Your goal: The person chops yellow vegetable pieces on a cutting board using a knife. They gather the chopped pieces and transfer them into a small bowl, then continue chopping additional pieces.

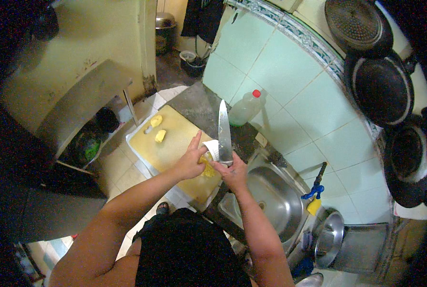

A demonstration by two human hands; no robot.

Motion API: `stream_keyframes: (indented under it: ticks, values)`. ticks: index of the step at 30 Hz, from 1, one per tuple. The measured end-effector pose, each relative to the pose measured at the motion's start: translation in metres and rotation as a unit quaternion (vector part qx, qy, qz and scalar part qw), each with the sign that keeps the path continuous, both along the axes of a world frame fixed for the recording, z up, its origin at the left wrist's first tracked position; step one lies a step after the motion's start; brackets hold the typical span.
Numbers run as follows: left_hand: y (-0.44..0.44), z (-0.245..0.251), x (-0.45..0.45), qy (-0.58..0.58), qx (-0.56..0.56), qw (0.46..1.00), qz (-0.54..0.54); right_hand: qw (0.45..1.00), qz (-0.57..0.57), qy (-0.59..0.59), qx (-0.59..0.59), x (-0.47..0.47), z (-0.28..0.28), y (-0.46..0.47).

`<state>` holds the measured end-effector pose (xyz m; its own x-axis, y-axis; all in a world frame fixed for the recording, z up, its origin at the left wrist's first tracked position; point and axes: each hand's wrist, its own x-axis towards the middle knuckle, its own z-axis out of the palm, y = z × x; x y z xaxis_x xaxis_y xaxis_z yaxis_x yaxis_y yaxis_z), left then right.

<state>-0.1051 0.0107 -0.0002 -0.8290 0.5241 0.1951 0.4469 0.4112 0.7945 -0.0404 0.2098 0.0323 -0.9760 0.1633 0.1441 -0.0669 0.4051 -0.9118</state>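
Note:
My right hand (235, 172) grips a large kitchen knife (224, 132), its broad blade pointing away from me with yellow bits stuck to it. Beside the blade, a small white ridged cup (212, 147) is tilted over the cutting board (179, 134). My left hand (191, 164) is at the cup's near side, index finger stretched out; whether it holds the cup is unclear. Below the cup, between my hands, lies finely chopped yellow food (208, 168). Two peeled yellow pieces (156, 121), perhaps potato, rest near the board's handle hole.
Right of the board is a steel sink (274, 204) with a blue-handled tap (313, 192) and a yellow sponge (314, 206). A clear bottle with a red cap (247, 107) leans by the tiled wall. Dark pans (382, 91) hang at the right. A steel bowl (329, 238) stands beyond the sink.

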Motion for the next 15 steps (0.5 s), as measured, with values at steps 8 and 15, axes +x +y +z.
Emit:
stream_keyframes:
  ticks: [8,15]
  values:
    - [-0.001,0.004,0.004,-0.026,0.017,1.0,-0.001,1.0,-0.011,-0.016,0.016,0.0,0.024,0.001]
    - [0.003,0.013,0.007,-0.016,-0.055,0.998,-0.007,0.999,-0.023,-0.037,-0.017,0.0,0.029,0.0]
